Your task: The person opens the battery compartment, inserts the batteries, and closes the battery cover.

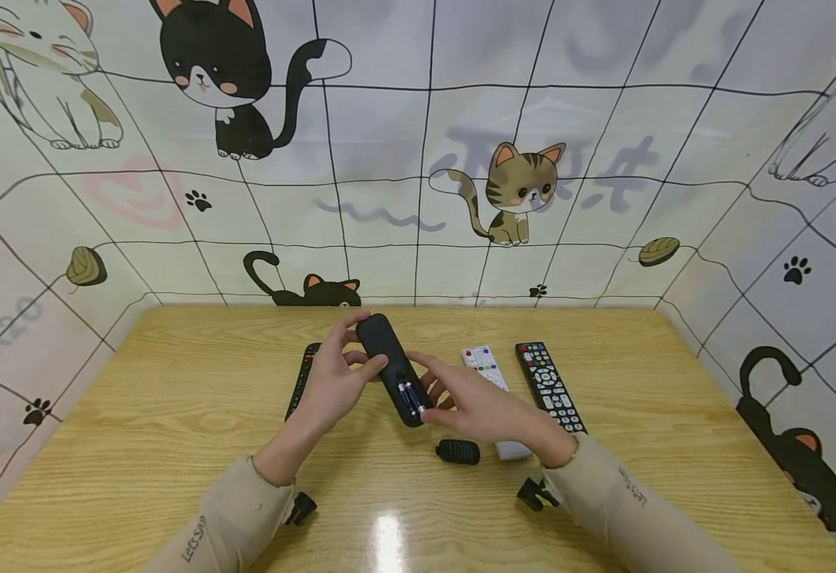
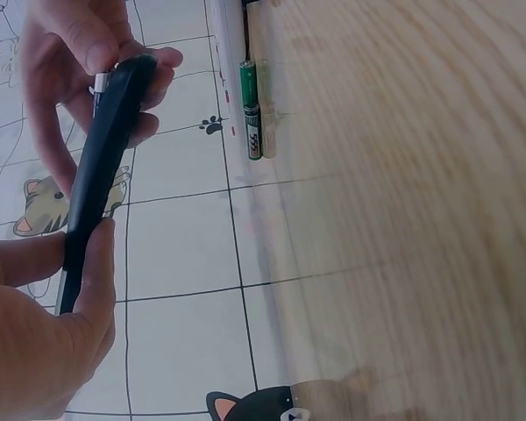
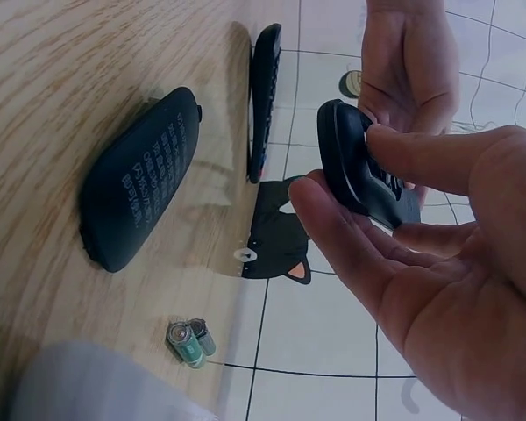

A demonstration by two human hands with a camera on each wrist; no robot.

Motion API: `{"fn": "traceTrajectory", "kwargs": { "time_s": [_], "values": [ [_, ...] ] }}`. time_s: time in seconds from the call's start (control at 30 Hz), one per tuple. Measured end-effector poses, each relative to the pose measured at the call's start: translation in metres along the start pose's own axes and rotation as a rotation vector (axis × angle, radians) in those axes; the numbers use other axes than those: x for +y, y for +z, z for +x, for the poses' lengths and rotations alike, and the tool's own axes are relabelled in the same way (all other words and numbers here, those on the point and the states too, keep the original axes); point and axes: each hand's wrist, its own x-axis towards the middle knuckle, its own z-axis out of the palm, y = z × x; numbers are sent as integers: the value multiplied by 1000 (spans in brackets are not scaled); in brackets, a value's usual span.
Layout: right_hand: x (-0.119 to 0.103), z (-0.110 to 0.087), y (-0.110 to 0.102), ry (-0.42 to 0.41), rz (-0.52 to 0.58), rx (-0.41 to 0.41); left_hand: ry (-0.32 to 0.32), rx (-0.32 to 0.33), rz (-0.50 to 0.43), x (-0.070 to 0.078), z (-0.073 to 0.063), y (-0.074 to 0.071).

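Observation:
A black remote control [image 1: 380, 341] is held tilted above the table, its back up and its battery bay uncovered. Two dark batteries [image 1: 411, 398] show in the bay; a silver battery end [image 2: 101, 83] stands out at the edge in the left wrist view. My left hand [image 1: 335, 378] grips the upper half between thumb and fingers. At the lower end my right hand [image 1: 478, 402] holds the remote, thumb against the battery end and fingers around the far side. Below, the black battery cover [image 1: 457, 451] lies on the table, printed side up [image 3: 145, 184].
Right of the hands lie a white remote [image 1: 484, 363] and a black remote with coloured buttons [image 1: 550, 386]. Another black remote [image 1: 302, 383] is partly behind my left hand. Two green batteries [image 3: 191, 344] lie on the wooden table [image 1: 138, 446]. Cat-print cloth walls [image 1: 389, 199] surround it.

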Motion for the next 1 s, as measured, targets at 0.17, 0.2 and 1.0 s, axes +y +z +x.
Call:
{"fn": "traceTrajectory", "kwargs": {
  "time_s": [0.17, 0.2, 1.0],
  "values": [
    [0, 1, 0, -2, -7, 1, -18, 6, 16, -1, 1, 0],
    [0, 1, 1, -3, -9, 3, -20, 7, 18, 0, 1, 0],
    [1, 1, 2, 47, 13, 134, 70, 13, 55, 8, -2, 7]
  ]
}}
